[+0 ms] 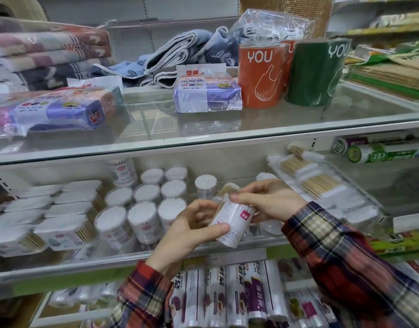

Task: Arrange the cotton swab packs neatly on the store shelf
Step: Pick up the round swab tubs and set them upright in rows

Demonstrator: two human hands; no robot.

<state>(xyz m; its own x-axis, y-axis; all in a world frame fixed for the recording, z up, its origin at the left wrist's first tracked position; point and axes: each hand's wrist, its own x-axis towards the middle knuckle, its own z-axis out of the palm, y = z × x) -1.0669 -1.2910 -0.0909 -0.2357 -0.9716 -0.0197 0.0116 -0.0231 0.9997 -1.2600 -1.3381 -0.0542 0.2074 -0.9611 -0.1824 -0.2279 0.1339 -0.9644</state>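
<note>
I have both hands on one tilted cotton swab tub point(232, 221): my left hand point(189, 230) grips it from below, my right hand point(267, 200) pinches its upper end. It hangs over the glass shelf's point(227, 253) front edge, beside the standing tubs point(142, 209).

The middle glass shelf point(203, 250) carries round tubs of cotton swabs point(142, 204) standing upright in close rows at its centre, flat clear packs of swabs point(54, 216) stacked to the left, and long packs of wooden-stick swabs point(319, 183) lying along the right. The upper glass shelf point(227, 129) holds wrapped purple-and-white packs point(207, 95), folded towels point(49, 55) at the back left, an orange roll point(260, 76) and a green roll point(315, 72) (both printed "YOU"). Below, a lower shelf bears upright rolls of wrap point(239, 297).
</note>
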